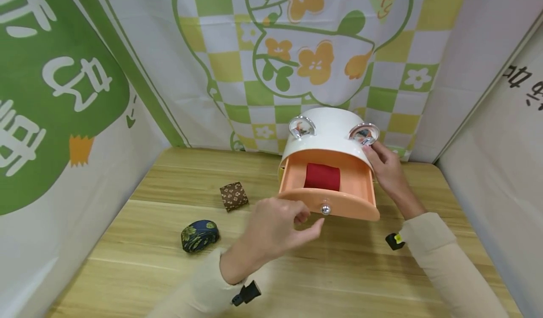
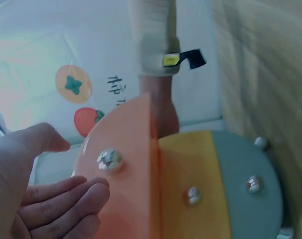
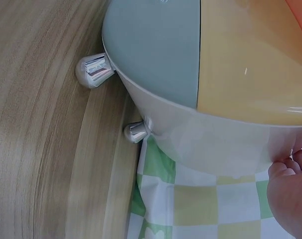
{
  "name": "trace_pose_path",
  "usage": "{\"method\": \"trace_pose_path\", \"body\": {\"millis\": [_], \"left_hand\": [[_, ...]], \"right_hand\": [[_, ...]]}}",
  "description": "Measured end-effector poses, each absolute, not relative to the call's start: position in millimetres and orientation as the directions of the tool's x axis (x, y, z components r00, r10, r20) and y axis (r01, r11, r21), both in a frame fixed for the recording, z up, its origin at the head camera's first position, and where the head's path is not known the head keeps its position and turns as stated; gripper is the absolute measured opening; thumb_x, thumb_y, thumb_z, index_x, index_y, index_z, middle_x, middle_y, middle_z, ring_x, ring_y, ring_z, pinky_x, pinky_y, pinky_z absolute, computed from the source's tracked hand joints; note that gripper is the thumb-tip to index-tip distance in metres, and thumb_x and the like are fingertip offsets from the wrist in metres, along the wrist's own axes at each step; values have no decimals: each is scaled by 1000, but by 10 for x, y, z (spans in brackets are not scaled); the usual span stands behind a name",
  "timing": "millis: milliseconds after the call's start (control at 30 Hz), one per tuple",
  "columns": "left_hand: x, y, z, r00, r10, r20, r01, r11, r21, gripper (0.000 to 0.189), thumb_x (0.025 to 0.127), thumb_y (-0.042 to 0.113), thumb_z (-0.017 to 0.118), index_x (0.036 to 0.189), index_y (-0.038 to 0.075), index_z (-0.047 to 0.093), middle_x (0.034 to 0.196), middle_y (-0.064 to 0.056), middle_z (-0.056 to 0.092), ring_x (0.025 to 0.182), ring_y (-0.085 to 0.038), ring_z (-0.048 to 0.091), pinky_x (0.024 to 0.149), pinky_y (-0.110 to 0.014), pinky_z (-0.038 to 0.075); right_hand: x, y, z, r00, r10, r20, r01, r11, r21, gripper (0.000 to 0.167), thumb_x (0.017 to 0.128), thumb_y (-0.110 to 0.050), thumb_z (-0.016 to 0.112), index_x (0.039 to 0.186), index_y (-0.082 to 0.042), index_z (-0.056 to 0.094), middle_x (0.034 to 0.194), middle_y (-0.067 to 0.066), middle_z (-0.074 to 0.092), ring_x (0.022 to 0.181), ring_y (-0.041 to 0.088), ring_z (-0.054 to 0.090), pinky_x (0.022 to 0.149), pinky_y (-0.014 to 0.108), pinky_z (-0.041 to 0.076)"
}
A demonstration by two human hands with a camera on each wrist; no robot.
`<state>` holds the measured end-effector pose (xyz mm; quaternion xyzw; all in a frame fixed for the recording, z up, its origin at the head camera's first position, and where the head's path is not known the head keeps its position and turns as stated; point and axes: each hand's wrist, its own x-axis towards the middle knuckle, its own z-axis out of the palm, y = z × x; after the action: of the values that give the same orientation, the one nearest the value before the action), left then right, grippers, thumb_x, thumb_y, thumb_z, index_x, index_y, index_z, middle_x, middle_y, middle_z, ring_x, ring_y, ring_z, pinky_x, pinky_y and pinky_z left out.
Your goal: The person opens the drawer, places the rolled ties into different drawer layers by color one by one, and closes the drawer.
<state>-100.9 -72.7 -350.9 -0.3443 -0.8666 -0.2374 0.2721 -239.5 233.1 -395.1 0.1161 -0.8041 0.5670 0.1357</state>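
Left hand: this hand [image 1: 275, 228] is on the near side of the drawer, by the knob [image 1: 325, 209]; thumb and loosely bent fingers stand apart, gripping nothing. Whether a fingertip brushes the drawer front cannot be told.
Right hand: this hand [image 1: 388, 172] holds the cabinet [image 1: 331, 125] at its right side, just below the right ear [image 1: 364, 134], with fingers bent against the white shell.
Drawer: the peach top drawer [image 1: 356, 209] stands pulled out toward the near side, its silver knob at the front.
Red roll: this roll [image 1: 322, 176] lies inside that drawer, toward the far part, touching neither hand.
Lower drawers: a yellow drawer [image 2: 193, 164] and, beneath it, a grey-green drawer [image 2: 245, 159], both pushed in.
Cabinet trim: a silver left ear [image 1: 302, 127] on top, matching the right; silver feet [image 3: 93, 70] underneath.
Brown roll: this flowered roll [image 1: 234, 196] lies on the table [image 1: 148, 242], left of the cabinet.
Blue roll: this leaf-patterned roll [image 1: 200, 236] lies nearer and further left than the brown one.
Backdrop: a checked, flowered cloth [image 1: 220, 66] hangs on the far side.
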Motion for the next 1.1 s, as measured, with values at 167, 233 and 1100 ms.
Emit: {"method": "trace_pose_path", "body": {"millis": [167, 233, 1100], "left_hand": [[-992, -604, -3691, -667, 424, 613, 668, 704, 241, 26, 82, 38, 86, 71, 19, 73, 65, 11, 70, 54, 0, 58, 52, -12, 41], [-995, -558, -3759, -664, 409, 625, 650, 729, 214, 27, 82, 40, 86, 70, 20, 72, 63, 12, 68, 52, 0, 55, 49, -12, 37], [-1124, -288, -3911, -667, 312, 676, 589, 777, 222, 49, 87, 36, 82, 55, 26, 48, 49, 17, 38, 49, 3, 30, 46, -13, 16]], "right_hand": [[-2395, 2336, -3958, -934, -29, 357, -346, 331, -878, 51, 110, -30, 54, 153, -3, 53, 117, -18, 66, 98, -6, 67, 83, 12, 56], [-2395, 2335, -3963, -932, -29, 360, -349, 328, -878, 51, 110, -30, 55, 152, -2, 54, 116, -19, 66, 98, -6, 67, 83, 12, 56], [-2407, 2330, -3972, -931, -25, 365, -353, 325, -877, 48, 110, -29, 55, 150, -3, 56, 108, -28, 66, 94, -5, 67, 80, 12, 56]]}}
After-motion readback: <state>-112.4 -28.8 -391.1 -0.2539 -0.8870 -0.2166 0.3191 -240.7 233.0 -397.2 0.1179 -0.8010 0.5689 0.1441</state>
